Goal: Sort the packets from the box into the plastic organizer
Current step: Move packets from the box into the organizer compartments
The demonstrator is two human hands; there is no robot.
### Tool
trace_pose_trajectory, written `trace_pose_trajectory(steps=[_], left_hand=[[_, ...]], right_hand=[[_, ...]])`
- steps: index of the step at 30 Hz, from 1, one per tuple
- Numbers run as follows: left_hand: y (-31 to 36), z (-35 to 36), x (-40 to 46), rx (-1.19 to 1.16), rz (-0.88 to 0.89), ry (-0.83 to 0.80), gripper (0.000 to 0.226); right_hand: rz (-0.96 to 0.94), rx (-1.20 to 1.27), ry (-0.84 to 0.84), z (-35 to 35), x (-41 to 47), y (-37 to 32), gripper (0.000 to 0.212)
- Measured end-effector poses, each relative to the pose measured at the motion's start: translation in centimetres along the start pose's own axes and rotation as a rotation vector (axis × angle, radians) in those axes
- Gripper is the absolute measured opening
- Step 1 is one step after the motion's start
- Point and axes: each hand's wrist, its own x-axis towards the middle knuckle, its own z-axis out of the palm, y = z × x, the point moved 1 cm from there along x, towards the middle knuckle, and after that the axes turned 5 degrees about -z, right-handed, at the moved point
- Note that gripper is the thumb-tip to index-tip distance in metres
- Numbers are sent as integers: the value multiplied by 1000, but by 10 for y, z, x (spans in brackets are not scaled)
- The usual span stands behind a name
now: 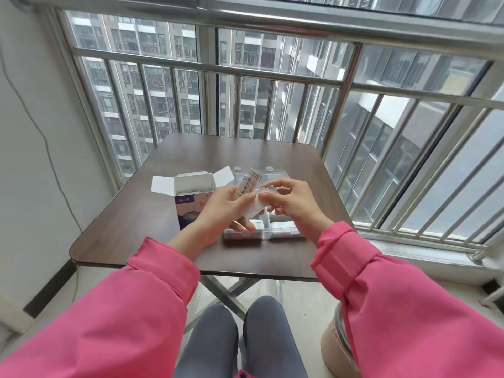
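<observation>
An open white and blue box (191, 197) stands on the brown table (131, 225) with its flaps spread and white packets inside. To its right lies the clear plastic organizer (283, 230), its lid up behind my hands and packets in its near compartments. My left hand (226, 211) holds a bunch of white packets (255, 207) above the organizer, one printed strip (246, 186) sticking up. My right hand (289, 203) pinches the top packet of that bunch with thumb and forefinger.
A steel railing (272, 77) and window run close behind and to the right of the table. A white wall (32, 159) with a hanging cable stands at the left. A tan container (338, 345) sits on the floor by my right knee.
</observation>
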Motion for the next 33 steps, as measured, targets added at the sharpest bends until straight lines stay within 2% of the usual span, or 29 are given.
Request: trace_pose_trajectory(steps=[5,9,13,16,18,25,29,33], left_hand=[[-5,-7,1,80,61,121,8],[-6,-13,5,196,142,167,5],[-4,-16,6,383,222,270,13],[-3,-18,4,435,246,310,16],[-5,-19,1,434,250,316,19],[-15,-26,-6,479,234,394,19],[-23,-28,-8,485,211,412,20],[-29,-29,-7,498,191,405,21]], right_hand=[[29,37,-2,-1,-3,-6,7],[76,146,33,-2,-4,-6,17],[135,316,32,1,-4,-7,15],[176,368,19,3,-2,-5,15],[170,283,-19,4,-2,-2,8],[153,4,-16,4,-1,8,24],[88,-224,-31,10,1,21,21],[-17,-477,-27,18,4,36,30]])
